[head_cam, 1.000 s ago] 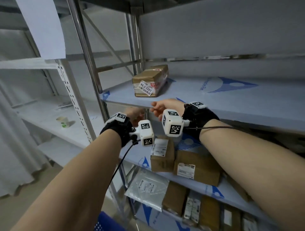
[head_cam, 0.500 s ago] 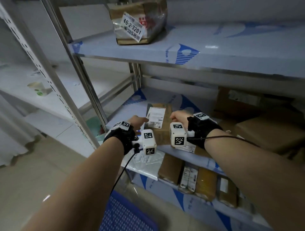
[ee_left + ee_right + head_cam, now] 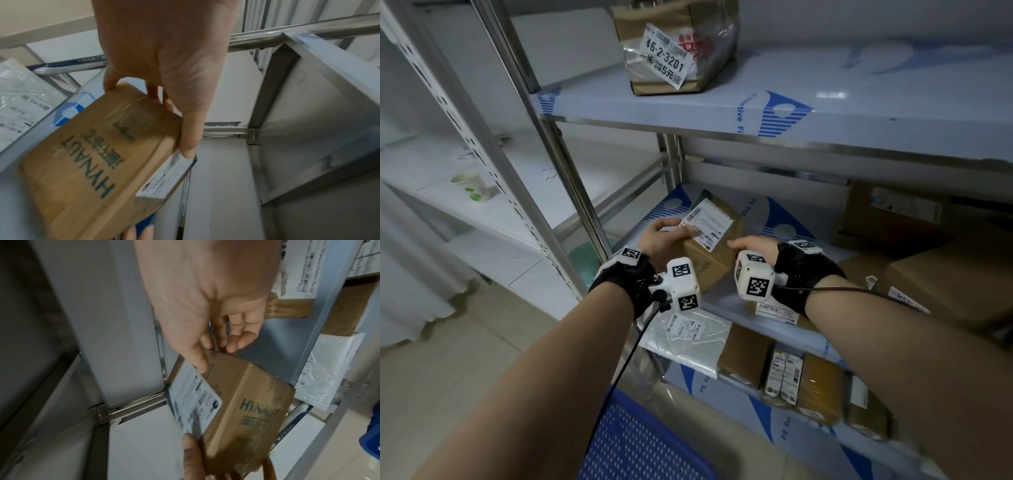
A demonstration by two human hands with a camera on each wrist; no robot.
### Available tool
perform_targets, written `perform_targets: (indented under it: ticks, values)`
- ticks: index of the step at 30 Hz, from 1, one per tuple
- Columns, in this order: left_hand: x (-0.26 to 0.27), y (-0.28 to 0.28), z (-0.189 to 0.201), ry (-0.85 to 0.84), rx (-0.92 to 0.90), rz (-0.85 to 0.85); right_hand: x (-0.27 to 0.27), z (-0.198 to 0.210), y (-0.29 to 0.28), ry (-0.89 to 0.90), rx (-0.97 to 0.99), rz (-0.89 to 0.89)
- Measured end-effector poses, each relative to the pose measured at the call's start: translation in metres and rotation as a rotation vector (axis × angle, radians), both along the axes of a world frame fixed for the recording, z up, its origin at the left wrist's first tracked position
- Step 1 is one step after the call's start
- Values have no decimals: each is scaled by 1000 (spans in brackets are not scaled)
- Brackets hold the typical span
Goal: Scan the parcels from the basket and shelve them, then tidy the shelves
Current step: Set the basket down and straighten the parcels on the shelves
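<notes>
A brown cardboard box [image 3: 717,255] printed HYNAUT, with a white shipping label on top, sits at the left end of the middle shelf [image 3: 767,308], turned at an angle. My left hand [image 3: 664,236] grips its left end, thumb on the label edge and fingers round the far side [image 3: 164,100]. My right hand [image 3: 750,245] holds the right end, with the thumb on top beside the label and the fingers curled over the far edge [image 3: 216,358]. The wrist views show the same box [image 3: 98,154] [image 3: 242,402] close up.
A taped parcel [image 3: 681,51] marked 46-2-3201 stands on the upper shelf. Larger cardboard boxes [image 3: 945,284] fill the middle shelf's right. Below lie a grey mailer bag [image 3: 688,335] and several small parcels [image 3: 791,373]. A blue basket [image 3: 640,445] is on the floor. A steel upright [image 3: 544,161] stands left.
Both hands dropped from the upper shelf's edge to the middle shelf and took hold of the labelled box. The box has turned slightly.
</notes>
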State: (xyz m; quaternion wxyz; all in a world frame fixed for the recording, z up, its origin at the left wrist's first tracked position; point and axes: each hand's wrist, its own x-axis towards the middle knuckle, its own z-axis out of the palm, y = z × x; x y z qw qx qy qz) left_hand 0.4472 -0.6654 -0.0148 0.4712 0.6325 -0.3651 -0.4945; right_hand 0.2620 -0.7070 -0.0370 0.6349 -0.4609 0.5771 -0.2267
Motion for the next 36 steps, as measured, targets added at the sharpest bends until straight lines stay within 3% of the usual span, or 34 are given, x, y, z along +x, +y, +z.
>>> perform_targets:
  ticks: [4,8,14,18,22,25,27,31,36]
  values:
    - [-2,11,21,-79,-100,53,-9,13,5,22,-87,18]
    - [-9,33,61,-205,-102,-48,-30,42,22,120,-341,-36]
    - [-41,75,114,-432,-57,-396,-53,86,63,170,-385,357]
    - [-64,103,147,-453,-46,-535,-64,110,90,-71,-201,550]
    - [-82,131,184,-481,-101,-559,-79,138,116,-286,-43,667]
    - [-84,153,215,-444,-172,-468,-86,162,133,-425,-47,627]
    - [-72,166,235,-445,-236,-292,-88,184,143,-447,-99,560]
    - [-48,199,272,-425,-312,-56,-98,243,160,-485,-284,322]
    - [-59,214,291,-363,-247,-323,-102,303,160,-549,-508,144]
